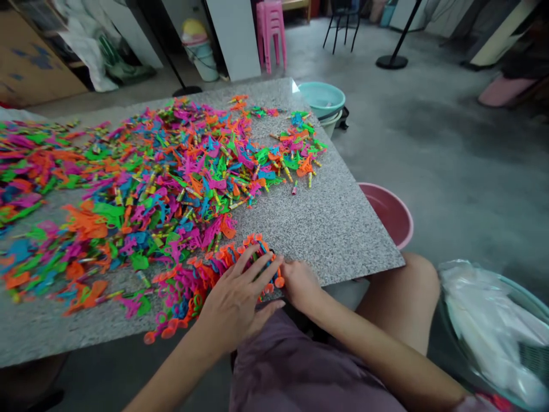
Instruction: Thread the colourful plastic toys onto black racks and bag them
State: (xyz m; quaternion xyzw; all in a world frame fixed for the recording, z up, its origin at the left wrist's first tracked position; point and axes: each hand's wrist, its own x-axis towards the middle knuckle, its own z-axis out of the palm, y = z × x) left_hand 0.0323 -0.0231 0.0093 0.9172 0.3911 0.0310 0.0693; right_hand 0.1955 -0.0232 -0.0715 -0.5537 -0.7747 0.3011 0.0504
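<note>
Near the table's front edge lies a tight row of small plastic toy guns [205, 274], multicoloured, with orange suction-cup-like ends along both sides. My left hand [234, 303] rests across the row's right part, fingers stretched out and apart, thumb on the near side. At the row's right end my right hand [302, 286] is closed, its fingers curled against the last pieces. What it pinches is hidden. Beyond the row spreads a big heap of loose toy pieces [171, 166] in pink, orange, green and blue, with yellow-banded tubes among them.
The speckled grey table [317, 229] ends in a corner at my right. Beside it stand a pink tub [405, 220] and a turquoise basin [321, 97]. A basket with clear plastic bags [489, 320] is at my right. Pink stools [271, 28] stand farther back.
</note>
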